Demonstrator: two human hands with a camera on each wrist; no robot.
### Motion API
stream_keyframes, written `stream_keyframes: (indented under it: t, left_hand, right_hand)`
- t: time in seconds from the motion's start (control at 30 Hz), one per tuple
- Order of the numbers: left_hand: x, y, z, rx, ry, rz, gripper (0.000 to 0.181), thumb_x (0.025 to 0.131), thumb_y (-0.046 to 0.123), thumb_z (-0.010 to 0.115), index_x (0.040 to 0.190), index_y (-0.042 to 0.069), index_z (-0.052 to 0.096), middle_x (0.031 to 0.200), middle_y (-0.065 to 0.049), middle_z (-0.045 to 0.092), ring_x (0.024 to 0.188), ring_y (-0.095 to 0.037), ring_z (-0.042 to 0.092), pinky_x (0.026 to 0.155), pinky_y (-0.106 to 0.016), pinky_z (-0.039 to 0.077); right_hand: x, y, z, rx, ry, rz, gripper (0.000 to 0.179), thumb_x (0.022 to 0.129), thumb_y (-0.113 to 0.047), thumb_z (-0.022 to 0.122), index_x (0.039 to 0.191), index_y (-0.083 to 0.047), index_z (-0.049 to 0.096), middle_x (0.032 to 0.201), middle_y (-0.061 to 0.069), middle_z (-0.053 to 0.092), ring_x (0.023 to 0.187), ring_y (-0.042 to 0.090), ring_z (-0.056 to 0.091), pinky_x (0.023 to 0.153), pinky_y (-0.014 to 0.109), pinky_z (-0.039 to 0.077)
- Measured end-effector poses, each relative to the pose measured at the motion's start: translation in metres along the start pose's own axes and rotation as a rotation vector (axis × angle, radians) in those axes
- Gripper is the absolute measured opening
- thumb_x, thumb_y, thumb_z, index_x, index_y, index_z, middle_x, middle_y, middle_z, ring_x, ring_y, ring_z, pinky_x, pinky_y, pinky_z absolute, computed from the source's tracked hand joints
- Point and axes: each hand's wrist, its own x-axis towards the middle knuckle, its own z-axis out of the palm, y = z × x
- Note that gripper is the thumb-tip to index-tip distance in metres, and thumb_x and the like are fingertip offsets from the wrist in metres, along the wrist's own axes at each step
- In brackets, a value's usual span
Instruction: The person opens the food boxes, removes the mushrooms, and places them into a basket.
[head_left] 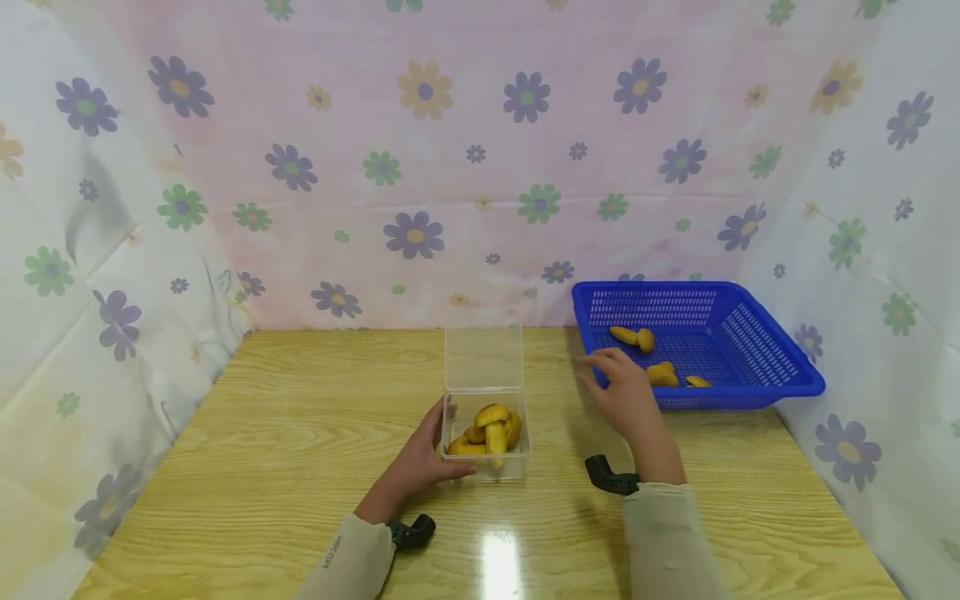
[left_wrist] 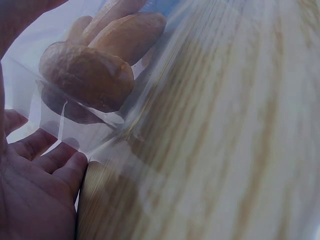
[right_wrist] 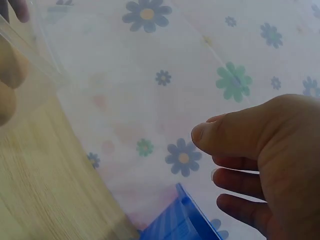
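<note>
A clear plastic box (head_left: 513,468) stands on the table with its lid (head_left: 483,358) raised at the back. Several yellow-brown mushrooms (head_left: 492,414) lie inside it, one on top with its stem toward the front. My left hand (head_left: 417,461) holds the box by its left side, thumb along the front; the left wrist view shows the fingers (left_wrist: 55,157) against the clear wall. Over the left edge of the blue basket (head_left: 735,392) hovers my right hand (head_left: 628,398), holding nothing, its fingers loosely bent and thumb apart from them.
In the basket, right of the box, lie a long-stemmed mushroom (head_left: 645,340), another mushroom (head_left: 662,373) and a small yellow piece (head_left: 697,381) near the front wall. The wood-grain table (head_left: 300,417) ends at flower-patterned cloth (head_left: 480,167) at the back and sides.
</note>
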Motion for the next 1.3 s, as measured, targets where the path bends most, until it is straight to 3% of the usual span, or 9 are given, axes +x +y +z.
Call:
stream_keyframes:
  t: [0.17, 0.4, 0.6, 0.87, 1.3]
  left_hand:
    - [0.0, 0.0, 0.0, -0.008, 0.0, 0.003, 0.115, 0.075, 0.028, 0.085, 0.157, 0.029, 0.004, 0.16, -0.011, 0.022, 0.149, -0.028, 0.018, 0.117, -0.053, 0.025]
    - [-0.001, -0.001, -0.001, -0.019, -0.002, 0.001, 0.116, 0.075, 0.027, 0.085, 0.157, 0.03, 0.003, 0.161, -0.01, 0.02, 0.15, -0.028, 0.016, 0.118, -0.052, 0.024]
    - [-0.001, -0.001, -0.001, -0.026, 0.0, 0.006, 0.116, 0.074, 0.027, 0.086, 0.156, 0.032, 0.003, 0.161, -0.01, 0.019, 0.15, -0.028, 0.015, 0.118, -0.052, 0.023]
    - [-0.001, -0.001, -0.001, -0.029, -0.006, 0.008, 0.117, 0.073, 0.029, 0.086, 0.155, 0.035, 0.004, 0.162, -0.009, 0.017, 0.15, -0.027, 0.013, 0.118, -0.05, 0.021]
    - [0.0, -0.001, 0.0, -0.045, -0.003, 0.014, 0.118, 0.073, 0.027, 0.087, 0.156, 0.03, 0.004, 0.16, -0.013, 0.022, 0.149, -0.029, 0.017, 0.118, -0.052, 0.022]
  right_hand:
    - [0.001, -0.009, 0.007, 0.037, -0.022, -0.015, 0.024, 0.092, -0.018, 0.068, 0.115, -0.01, 0.07, 0.119, 0.013, 0.061, 0.107, 0.036, 0.061, 0.085, 0.051, 0.053]
    - [0.002, -0.019, 0.017, 0.061, 0.006, -0.109, 0.02, 0.089, -0.015, 0.071, 0.109, -0.011, 0.072, 0.112, 0.01, 0.064, 0.099, 0.031, 0.064, 0.081, 0.046, 0.055]
    - [0.001, -0.031, 0.023, 0.055, -0.005, -0.17, 0.02, 0.089, -0.014, 0.071, 0.109, -0.011, 0.072, 0.112, 0.009, 0.064, 0.102, 0.029, 0.063, 0.08, 0.043, 0.055]
    - [0.0, -0.041, 0.035, 0.049, -0.02, -0.231, 0.021, 0.087, -0.012, 0.073, 0.107, -0.009, 0.073, 0.109, 0.008, 0.064, 0.1, 0.026, 0.063, 0.082, 0.041, 0.055]
    - [-0.002, -0.059, 0.046, 0.035, -0.077, -0.299, 0.019, 0.087, -0.011, 0.072, 0.106, -0.01, 0.072, 0.108, 0.006, 0.065, 0.102, 0.025, 0.062, 0.087, 0.041, 0.054]
